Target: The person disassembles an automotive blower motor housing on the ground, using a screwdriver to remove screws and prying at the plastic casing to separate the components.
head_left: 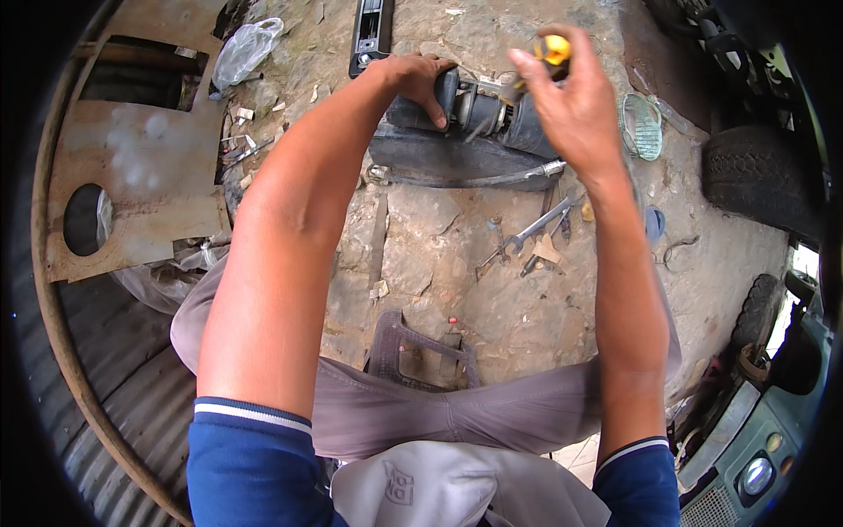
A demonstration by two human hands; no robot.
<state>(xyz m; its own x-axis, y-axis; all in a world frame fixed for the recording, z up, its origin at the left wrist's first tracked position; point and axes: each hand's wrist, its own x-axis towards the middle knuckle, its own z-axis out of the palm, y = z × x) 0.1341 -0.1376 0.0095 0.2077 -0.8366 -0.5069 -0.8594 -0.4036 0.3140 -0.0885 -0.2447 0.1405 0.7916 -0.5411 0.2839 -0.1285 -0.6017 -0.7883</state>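
Note:
A dark cylindrical machine part [486, 114], with metal bands and fittings around its middle, lies across a dark padded block [465, 161] at the far side of the ground. My left hand [420, 81] is wrapped over its left end, thumb pointing down along the near side. Above the right end, my right hand [569, 101] grips the yellow-and-black handle of a screwdriver [555, 50]. The screwdriver is tilted, with its lower end down by the part's middle; motion blurs it, and I cannot tell whether the tip touches.
Wrenches [538, 226] and small tools lie nearer me on the stone ground. A green plastic basket [642, 126] and a tire [757, 176] are to the right. A black slotted bar [371, 37] and a clear plastic bag [248, 51] lie far left, beside a cut-out board [145, 189].

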